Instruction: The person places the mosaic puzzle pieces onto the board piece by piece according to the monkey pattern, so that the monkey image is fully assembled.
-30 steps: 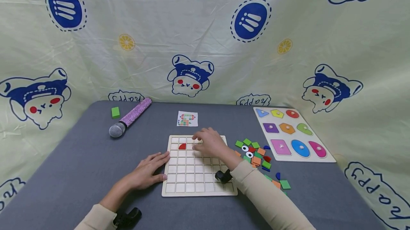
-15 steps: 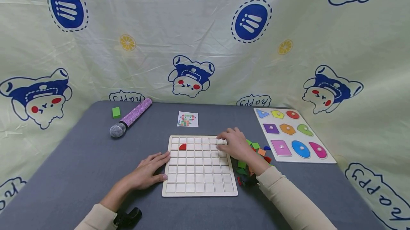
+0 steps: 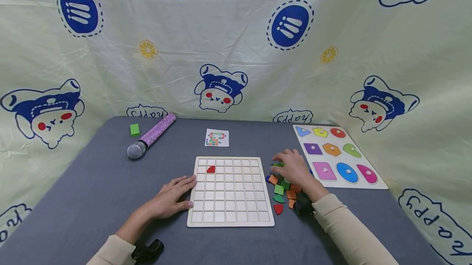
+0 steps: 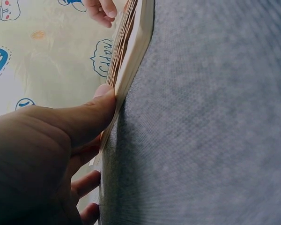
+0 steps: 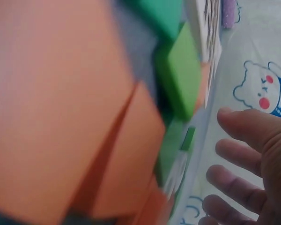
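A pale wooden grid board (image 3: 230, 193) lies on the table, with one red quarter-round piece (image 3: 211, 169) in a cell near its upper left. My left hand (image 3: 173, 196) rests at the board's left edge; in the left wrist view its thumb (image 4: 103, 101) touches the rim while the other fingers extend below. To the right of the board, my right hand (image 3: 293, 168) hovers over a heap of small flat tiles and partly hides it. Its fingers are spread with nothing between them in the right wrist view. Green squares (image 3: 279, 190), orange tiles (image 3: 291, 195) and a red piece (image 3: 278, 209) show near it.
A small pattern card (image 3: 216, 137) lies behind the board. At the back left are a glittery purple microphone (image 3: 155, 134) and a green block (image 3: 135, 130). A white shape-puzzle board (image 3: 333, 159) lies at the right, beyond the tiles. A printed cloth hangs behind the table.
My right hand has moved rightward from over the grid board to the heap of tiles. The left hand stays at the board's edge, and the red piece keeps its cell.
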Available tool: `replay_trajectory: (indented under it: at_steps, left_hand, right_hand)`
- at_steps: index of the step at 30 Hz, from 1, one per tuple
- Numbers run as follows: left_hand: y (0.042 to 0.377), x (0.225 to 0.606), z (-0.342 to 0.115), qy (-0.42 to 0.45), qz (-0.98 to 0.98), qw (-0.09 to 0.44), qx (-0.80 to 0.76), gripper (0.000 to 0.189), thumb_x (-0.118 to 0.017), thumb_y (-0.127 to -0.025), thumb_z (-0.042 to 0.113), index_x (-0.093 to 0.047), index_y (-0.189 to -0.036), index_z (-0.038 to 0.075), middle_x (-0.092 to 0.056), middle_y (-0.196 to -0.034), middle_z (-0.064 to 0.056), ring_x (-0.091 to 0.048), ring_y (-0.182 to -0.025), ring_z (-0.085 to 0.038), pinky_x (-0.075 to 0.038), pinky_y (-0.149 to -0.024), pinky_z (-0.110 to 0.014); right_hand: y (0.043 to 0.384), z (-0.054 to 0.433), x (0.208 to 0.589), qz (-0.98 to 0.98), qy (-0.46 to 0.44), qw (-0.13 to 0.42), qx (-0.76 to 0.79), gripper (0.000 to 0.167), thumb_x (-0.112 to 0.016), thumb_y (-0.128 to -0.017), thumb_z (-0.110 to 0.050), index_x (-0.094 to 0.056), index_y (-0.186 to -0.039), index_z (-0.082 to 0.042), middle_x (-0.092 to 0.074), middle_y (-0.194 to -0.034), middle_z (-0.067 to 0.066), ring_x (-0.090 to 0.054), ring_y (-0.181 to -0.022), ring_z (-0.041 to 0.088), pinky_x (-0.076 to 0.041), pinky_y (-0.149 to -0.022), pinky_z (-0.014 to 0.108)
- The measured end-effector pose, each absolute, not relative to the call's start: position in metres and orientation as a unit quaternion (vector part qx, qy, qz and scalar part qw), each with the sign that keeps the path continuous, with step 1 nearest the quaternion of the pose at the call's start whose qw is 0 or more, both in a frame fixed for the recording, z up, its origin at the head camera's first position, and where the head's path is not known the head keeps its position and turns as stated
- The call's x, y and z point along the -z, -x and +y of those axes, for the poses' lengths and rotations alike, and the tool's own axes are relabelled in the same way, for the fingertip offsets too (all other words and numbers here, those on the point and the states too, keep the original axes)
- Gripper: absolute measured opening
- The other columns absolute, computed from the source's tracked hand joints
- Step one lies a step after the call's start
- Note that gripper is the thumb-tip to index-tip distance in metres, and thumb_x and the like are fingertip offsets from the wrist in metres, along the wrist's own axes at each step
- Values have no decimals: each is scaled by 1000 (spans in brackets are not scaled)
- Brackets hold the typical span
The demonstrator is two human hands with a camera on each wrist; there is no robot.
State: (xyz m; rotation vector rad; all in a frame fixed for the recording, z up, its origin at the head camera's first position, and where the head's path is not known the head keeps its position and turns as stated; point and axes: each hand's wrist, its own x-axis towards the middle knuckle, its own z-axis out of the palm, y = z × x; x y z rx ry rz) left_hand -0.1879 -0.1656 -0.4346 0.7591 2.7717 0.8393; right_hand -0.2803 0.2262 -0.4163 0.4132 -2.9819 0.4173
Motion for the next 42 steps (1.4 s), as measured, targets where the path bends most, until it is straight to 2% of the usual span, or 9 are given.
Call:
replay_trajectory:
  at_steps: [13,28,42]
  left_hand:
    - [187,435,-166,-252,923,79,-280,67,-60,-91,34,-34,-147,7,-32,-154,-12,-25,-140,-40,-20,-104,-67]
    - [189,434,-166,-251,924,75,-277,67,-60,-91,34,-33,-147,8,-33,-154,-11,-25,-141,-39,-20,-104,-67]
    - [188,431,-165,-248,923,86,-282,67,-59,-91,34,-33,-147,7,-31,-154,-11,-24,-141,-40,-18,-105,-67]
  right_hand:
    - [287,238,421,-991,-106,29,-78,31,-72,-81,-35,-72,-104,-14,-58,-103,12,-42,-91,28,-35,-76,42]
    - [289,239,423,-990,-112,43,-79,28,-74,-80,-33,-73,-100,-14,-58,-99,10,-41,-91,28,-34,-76,44]
    - [283,233,418,-986,-132,48,-95,25,-72,-82,-31,-73,-101,-14,-59,-94,7,-42,-88,25,-34,-72,38]
